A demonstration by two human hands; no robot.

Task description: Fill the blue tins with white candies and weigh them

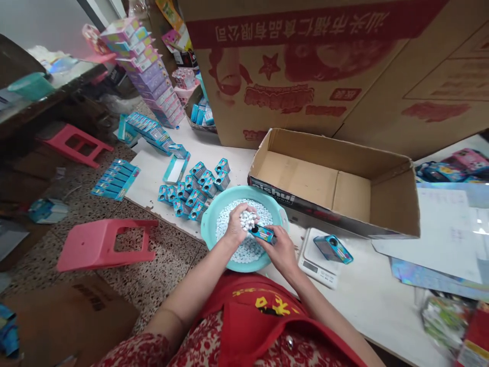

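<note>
A mint-green basin (208, 230) full of small white candies (244, 252) stands at the table's front edge. Above it my left hand (237, 224) is cupped around a heap of the white candies. My right hand (281, 248) grips a small blue box (263, 233), tilted with its dark round hole towards the candies in my left palm. Another blue box (333, 248) lies on a white kitchen scale (317, 272) to the right. Left of the basin, several blue boxes (194, 196) stand in a cluster.
An open cardboard tray (328, 188) lies behind the basin, before a large carton (305, 76). Stacked pink and purple boxes (153, 76) rise at the back left. Papers (439, 229) cover the right side. Red stools (91, 244) are on the left floor.
</note>
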